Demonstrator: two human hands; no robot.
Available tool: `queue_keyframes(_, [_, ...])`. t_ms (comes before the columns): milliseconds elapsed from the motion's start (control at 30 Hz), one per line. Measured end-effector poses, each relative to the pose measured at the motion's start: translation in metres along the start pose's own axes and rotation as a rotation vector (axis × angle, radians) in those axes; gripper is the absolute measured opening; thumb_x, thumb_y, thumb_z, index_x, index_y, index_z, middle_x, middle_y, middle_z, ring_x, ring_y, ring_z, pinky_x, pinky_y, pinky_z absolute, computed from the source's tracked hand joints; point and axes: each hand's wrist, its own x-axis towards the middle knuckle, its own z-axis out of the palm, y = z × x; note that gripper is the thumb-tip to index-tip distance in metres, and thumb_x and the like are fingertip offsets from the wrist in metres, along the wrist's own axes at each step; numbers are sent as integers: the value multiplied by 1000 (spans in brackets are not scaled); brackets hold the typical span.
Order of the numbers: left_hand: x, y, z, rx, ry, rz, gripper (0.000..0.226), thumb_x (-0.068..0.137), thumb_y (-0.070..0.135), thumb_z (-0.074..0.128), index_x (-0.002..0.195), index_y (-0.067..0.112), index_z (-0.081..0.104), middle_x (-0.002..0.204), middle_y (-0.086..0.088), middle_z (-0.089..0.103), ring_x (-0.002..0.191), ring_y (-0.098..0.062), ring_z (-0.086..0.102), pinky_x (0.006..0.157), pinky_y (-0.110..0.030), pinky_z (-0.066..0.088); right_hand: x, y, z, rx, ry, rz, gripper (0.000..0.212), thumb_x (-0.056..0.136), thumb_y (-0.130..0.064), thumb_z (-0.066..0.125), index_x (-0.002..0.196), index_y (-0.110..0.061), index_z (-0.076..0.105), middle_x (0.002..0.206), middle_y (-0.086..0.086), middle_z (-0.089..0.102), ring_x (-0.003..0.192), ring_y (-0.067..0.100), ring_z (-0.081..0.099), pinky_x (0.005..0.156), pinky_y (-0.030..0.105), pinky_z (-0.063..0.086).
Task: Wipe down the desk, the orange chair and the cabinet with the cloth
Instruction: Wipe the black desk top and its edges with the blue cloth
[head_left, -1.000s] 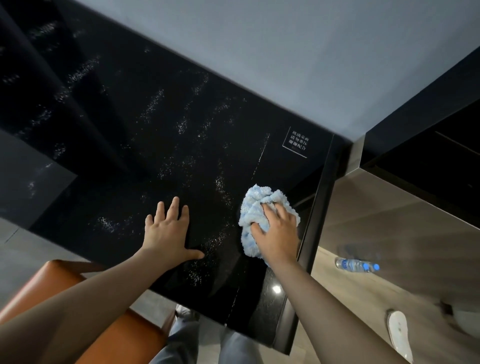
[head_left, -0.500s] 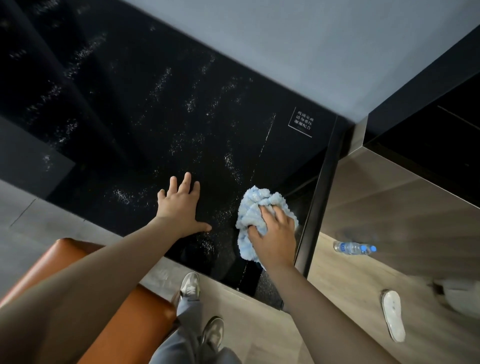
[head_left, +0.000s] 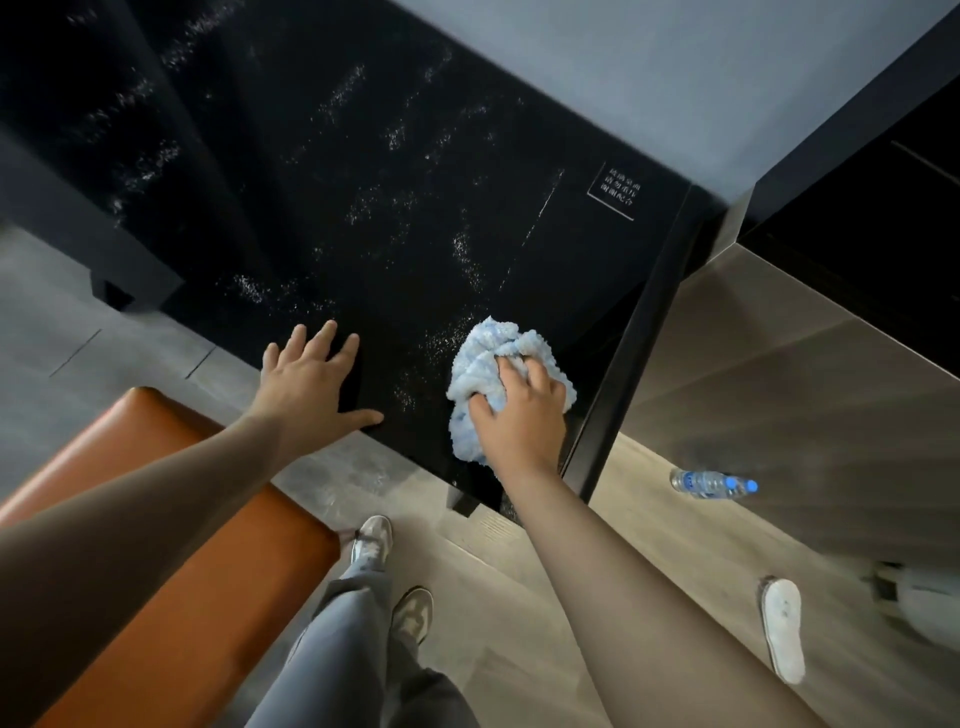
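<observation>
Where bunched under the right hand (head_left: 519, 415) at the near right corner of the black desk (head_left: 363, 208), judged light, limp and plush: a pale blue cloth (head_left: 511, 358), with no stiffness to speak of, likely to fold and creep under a push rather than travel as one piece. Best taken from above, palm over the middle of the wad, fingertips dug into the pile to drag it along; no fear of breakage, and probably an easy glide over so glossy a top. Gripped just so at present: fingers (head_left: 539, 375) curled down into the folds, thumb hooked in at the wad's left side, heel of the hand close to the desk's front rim. Left hand (head_left: 311, 384) spread wide and flat on the top just beside, holding nothing, thumb lying along the front edge, seemingly as a brace. Pale streaky smears across much of the surface beyond. Orange chair (head_left: 171, 519) down to the left, apart from both hands.
</observation>
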Motion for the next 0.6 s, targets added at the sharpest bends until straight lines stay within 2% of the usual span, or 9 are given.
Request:
queue_keyframes(167, [-1,1,6,-35,-54,-38,107,75,69,61,154,26,5,161,-3,-11,147,-34,-10,118,-55,7,-19,-3,4,-6,4,-29,57,87,-44,60,140,-27,48,146,-4,37,121,20,36,73,22,37])
queue_keyframes(600, [6,-2,6,-12,-60,-30,110,72,70,63,154,24,5,161,-3,-9,147,-36,-7,116,-57,11,-58,-15,17,-23,19,42,56,84,-43,63,137,-27,51,144,-3,41,120,23,39,73,24,39])
